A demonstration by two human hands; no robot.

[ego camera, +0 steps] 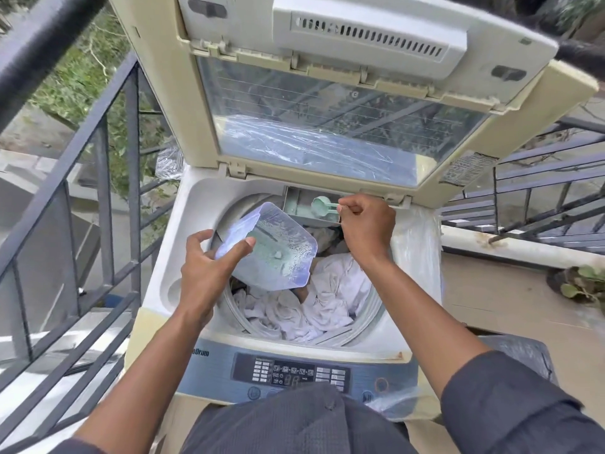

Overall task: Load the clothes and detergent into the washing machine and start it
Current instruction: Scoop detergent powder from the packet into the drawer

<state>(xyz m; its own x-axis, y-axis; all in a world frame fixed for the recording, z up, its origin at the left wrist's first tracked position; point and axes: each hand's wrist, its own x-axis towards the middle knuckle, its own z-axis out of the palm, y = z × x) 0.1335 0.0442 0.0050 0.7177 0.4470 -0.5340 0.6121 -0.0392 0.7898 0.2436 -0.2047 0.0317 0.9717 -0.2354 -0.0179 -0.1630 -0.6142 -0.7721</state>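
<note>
My left hand (209,273) grips the detergent tub (271,244) (tilted over the clothes (327,299)), right hand (366,224) pinching the green scoop (322,206) at the dispenser tray (298,203) at 12 o'clock.

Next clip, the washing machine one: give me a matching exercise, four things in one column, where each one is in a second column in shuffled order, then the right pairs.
Things:
1. green scoop
2. clear plastic container
3. white clothes
4. lid

Places or states:
A. lying in the drum
B. raised open at the back of the washer
C. pinched by the right hand over the detergent compartment
D. held tilted by the left hand above the drum

Pairs: 1-C, 2-D, 3-A, 4-B
</note>
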